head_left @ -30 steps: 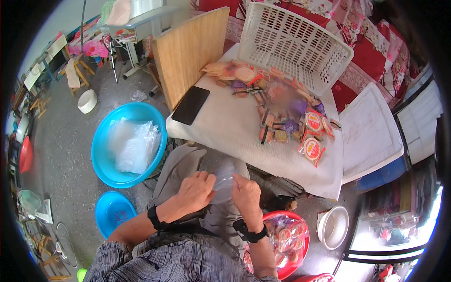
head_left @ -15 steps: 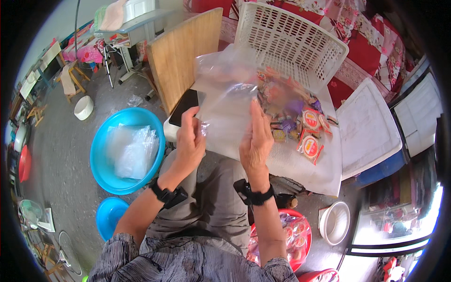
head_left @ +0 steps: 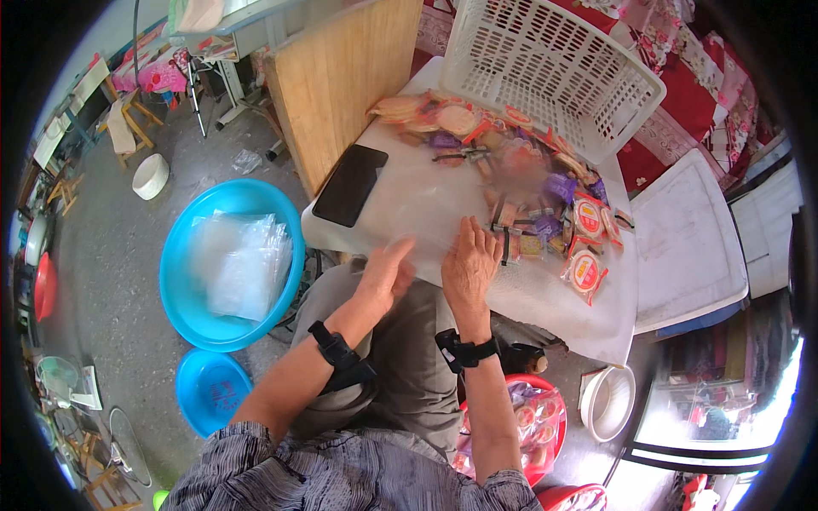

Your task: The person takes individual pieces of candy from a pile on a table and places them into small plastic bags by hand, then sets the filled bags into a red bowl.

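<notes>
My left hand is over my lap at the table's near edge, its fingers smeared by motion and the index finger pointing toward the other hand. To its right, my right hand has its fingers close together and slightly bent, its thumb mostly hidden. Faint film of a clear plastic bag shows between the two hands, its outline hard to make out. Beyond them lies a pile of small wrapped snacks, some purple. Round snacks in red-and-clear wrappers sit at its right. A black phone lies left of the pile.
A white plastic basket leans behind the snacks; a wooden board stands at the left. On the floor are a blue basin with clear bags, a smaller blue basin, a red basin with packed snacks and a white bowl.
The clear bag, held up between both hands before, has come down and is barely visible. My left hand has moved down and right, my right slightly lower. The phone and snacks are now uncovered.
</notes>
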`<action>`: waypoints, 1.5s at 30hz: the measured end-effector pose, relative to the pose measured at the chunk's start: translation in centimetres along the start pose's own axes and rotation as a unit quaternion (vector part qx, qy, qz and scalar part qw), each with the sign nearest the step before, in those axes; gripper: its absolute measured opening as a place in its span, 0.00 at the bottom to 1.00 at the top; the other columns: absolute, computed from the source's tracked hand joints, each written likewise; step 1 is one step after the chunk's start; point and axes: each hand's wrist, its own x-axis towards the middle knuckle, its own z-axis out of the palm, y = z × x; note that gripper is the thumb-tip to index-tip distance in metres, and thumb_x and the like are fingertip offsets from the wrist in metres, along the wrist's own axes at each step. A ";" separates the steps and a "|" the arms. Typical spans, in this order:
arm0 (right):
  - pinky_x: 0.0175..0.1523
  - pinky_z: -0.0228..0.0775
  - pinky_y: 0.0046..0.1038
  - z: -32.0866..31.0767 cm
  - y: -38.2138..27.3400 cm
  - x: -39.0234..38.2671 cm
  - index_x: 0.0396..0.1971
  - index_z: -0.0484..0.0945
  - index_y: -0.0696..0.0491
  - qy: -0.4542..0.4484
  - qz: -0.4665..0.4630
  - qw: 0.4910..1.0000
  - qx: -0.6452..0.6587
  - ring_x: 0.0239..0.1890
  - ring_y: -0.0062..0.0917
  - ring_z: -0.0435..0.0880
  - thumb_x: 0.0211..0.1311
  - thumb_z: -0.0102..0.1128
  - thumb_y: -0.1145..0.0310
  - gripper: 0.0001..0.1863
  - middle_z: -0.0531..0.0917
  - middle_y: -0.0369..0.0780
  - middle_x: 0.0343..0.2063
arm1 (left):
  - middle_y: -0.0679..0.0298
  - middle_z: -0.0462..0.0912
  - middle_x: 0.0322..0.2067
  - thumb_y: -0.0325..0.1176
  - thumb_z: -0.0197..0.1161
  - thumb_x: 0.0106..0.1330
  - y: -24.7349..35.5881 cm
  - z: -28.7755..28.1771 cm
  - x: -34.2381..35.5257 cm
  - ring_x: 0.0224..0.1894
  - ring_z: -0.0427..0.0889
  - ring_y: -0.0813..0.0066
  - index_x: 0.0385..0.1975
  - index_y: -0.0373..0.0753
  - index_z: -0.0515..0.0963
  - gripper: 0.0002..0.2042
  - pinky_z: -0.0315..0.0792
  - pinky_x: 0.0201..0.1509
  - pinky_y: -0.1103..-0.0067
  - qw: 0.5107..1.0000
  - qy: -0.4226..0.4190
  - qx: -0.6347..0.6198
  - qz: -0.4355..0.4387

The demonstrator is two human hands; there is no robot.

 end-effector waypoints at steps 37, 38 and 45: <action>0.25 0.66 0.41 -5.0 6.6 -1.7 0.27 0.74 0.55 0.074 0.107 0.991 0.024 0.23 0.49 0.75 0.60 0.50 0.70 0.06 0.77 0.50 0.19 | 0.68 0.66 0.12 0.31 0.55 0.60 -0.8 1.4 0.9 0.12 0.59 0.83 0.19 0.36 0.73 0.09 0.46 0.14 0.85 0.995 -0.090 0.021 0.048; 0.23 0.65 0.36 -5.0 6.6 -1.9 0.26 0.74 0.56 0.082 0.146 0.983 0.072 0.20 0.43 0.75 0.62 0.49 0.69 0.08 0.76 0.47 0.17 | 0.68 0.66 0.12 0.31 0.55 0.60 -0.8 1.3 0.9 0.12 0.59 0.83 0.19 0.36 0.73 0.09 0.46 0.14 0.85 0.995 -0.089 0.022 0.047; 0.17 0.54 0.16 -7.8 1.2 -4.6 0.22 0.74 0.58 -0.108 0.337 0.816 0.457 0.12 0.11 0.66 0.64 0.48 0.67 0.14 0.71 0.32 0.11 | 0.69 0.68 0.13 0.32 0.55 0.60 -1.3 0.5 1.1 0.13 0.60 0.83 0.21 0.38 0.74 0.08 0.48 0.15 0.86 0.991 -0.107 0.050 0.068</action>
